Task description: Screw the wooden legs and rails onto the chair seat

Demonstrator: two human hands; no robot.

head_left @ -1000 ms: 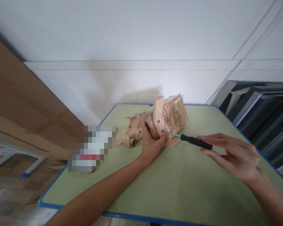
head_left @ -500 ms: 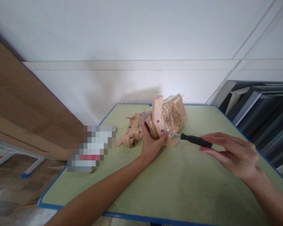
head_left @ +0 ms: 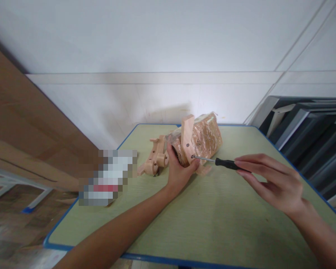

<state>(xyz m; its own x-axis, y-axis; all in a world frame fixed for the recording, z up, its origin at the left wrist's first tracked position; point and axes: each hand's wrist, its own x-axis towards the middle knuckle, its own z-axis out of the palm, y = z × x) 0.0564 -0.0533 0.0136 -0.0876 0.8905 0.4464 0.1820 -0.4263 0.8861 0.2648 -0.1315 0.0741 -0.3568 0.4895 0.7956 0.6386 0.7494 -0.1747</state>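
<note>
While the left hand (head_left: 179, 171) wraps its fingers around the bottom of the pale wooden toy with a flat upright plank (head_left: 187, 139), the right hand (head_left: 273, 181) pinches the back end of the thin black-handled metal screwdriver (head_left: 226, 163). The screwdriver lies almost flat, pointing left, tip on the plank's lower screw (head_left: 192, 157), above the light green table with a blue edge (head_left: 212, 224). The right fingers stretch forward, wrist low.

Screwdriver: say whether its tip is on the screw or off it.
On. The screwdriver tip meets the lower screw of the wooden upright; right hand holds its handle, left hand grips the upright.
</note>
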